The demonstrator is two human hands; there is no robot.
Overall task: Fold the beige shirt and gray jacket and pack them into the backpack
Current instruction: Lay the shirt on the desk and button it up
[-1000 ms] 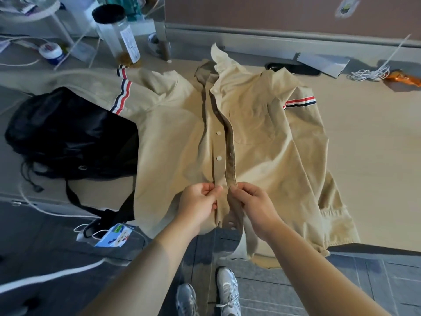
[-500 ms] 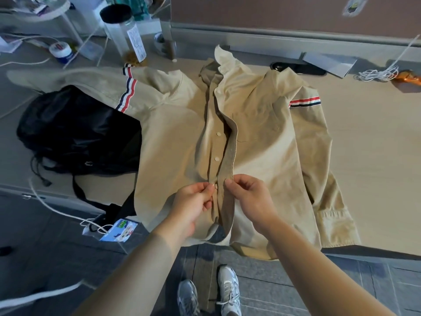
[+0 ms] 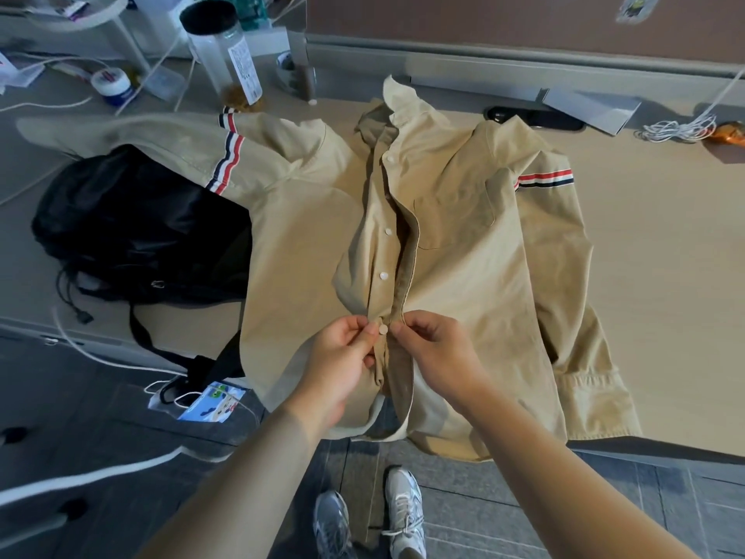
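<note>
On tan table (image 3: pixel 665 276): beige shirt (image 3: pixel 463 300), black backpack (image 3: pixel 141 236)

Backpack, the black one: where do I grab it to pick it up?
Take the loose strap hanging over the near edge of the table, coming from the front. The backpack lies slumped and soft, and the shirt has a sleeve draped over its far side, so grabbing there would likely drag the shirt.
</note>
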